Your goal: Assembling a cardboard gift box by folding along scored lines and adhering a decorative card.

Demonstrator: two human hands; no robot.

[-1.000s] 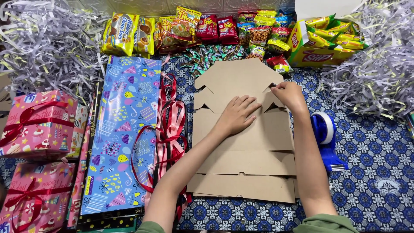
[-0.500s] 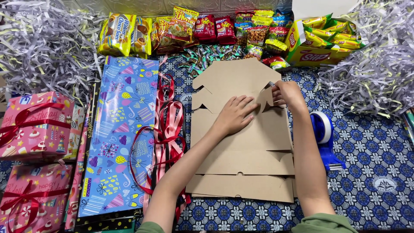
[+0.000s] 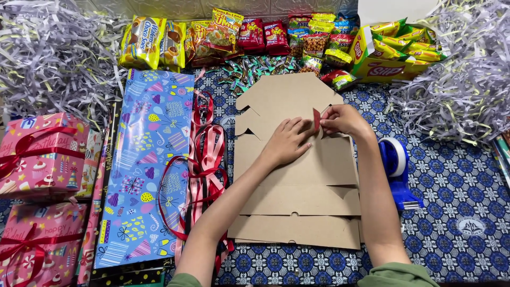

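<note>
left hand [image 3: 287, 142] flat on cardboard [image 3: 297, 180], right hand [image 3: 342, 119] lifting flap

Flat brown cardboard box blank [image 3: 297, 186] is laid at centre; left hand [image 3: 287, 142] is pressed flat on it, and a small red flap [image 3: 316, 120] is pinched by right hand [image 3: 344, 120]. Blue tape dispenser [image 3: 396, 167] at three o'clock, blue wrapping paper [image 3: 146, 170] and red ribbons [image 3: 199, 170] at nine, snack packets [image 3: 255, 37] at twelve.

Flat brown cardboard box blank [image 3: 297, 180] lies unfolded on the patterned tablecloth [image 3: 457, 180].
</note>
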